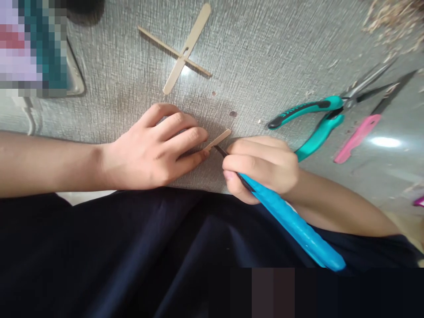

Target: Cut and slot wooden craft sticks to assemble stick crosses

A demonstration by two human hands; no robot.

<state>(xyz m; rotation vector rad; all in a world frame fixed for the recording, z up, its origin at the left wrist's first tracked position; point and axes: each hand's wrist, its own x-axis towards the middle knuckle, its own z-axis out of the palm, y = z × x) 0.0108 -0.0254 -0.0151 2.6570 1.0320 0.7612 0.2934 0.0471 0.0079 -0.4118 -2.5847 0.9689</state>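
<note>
My left hand [165,145] lies on the table with its fingers bent, pinning down a small wooden craft stick [222,136]. Much of that stick is hidden under the fingers; its rounded end pokes out to the right. My right hand [265,165] is wrapped round a blue-handled cutting tool [291,212]. Its narrow dark tip reaches the stick close to my left fingertips. Whether the tip is a knife blade or plier jaws, I cannot tell. Beyond my left hand, two crossed craft sticks [175,73] lie, one with an oval hole where the other crosses it.
Teal-and-black long-nose pliers [308,108] lie to the right, jaws apart. Beside them rests a pink-handled blade [357,137]. Wood shavings [397,22] are heaped at the far right corner. A device with a blurred screen [76,73] and a white cable [29,115] sit at the left.
</note>
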